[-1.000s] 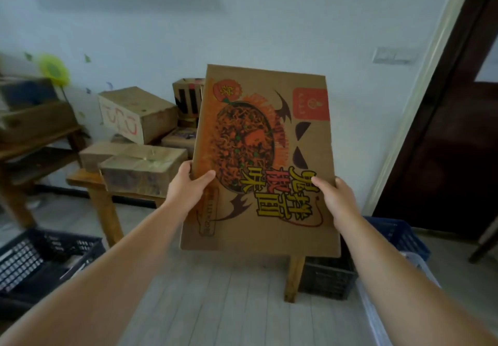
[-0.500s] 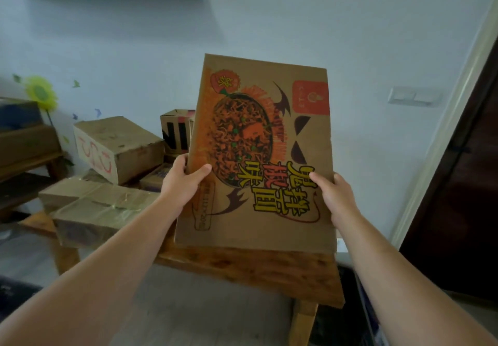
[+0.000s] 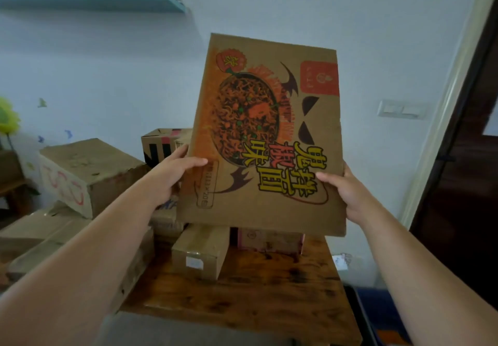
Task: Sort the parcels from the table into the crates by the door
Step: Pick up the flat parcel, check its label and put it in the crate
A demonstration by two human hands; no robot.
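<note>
Fingers (image 3: 195,161) of left hand (image 3: 172,177) and right hand (image 3: 349,190) clamp one carton (image 3: 264,135) above perhaps seven parcels (image 3: 199,251)

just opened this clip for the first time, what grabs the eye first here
A big flat cardboard box printed with a noodle bowl fills the middle, held upright with the left hand and right hand gripping its side edges. Below and behind it, plain brown parcels crowd a wooden table.
</note>
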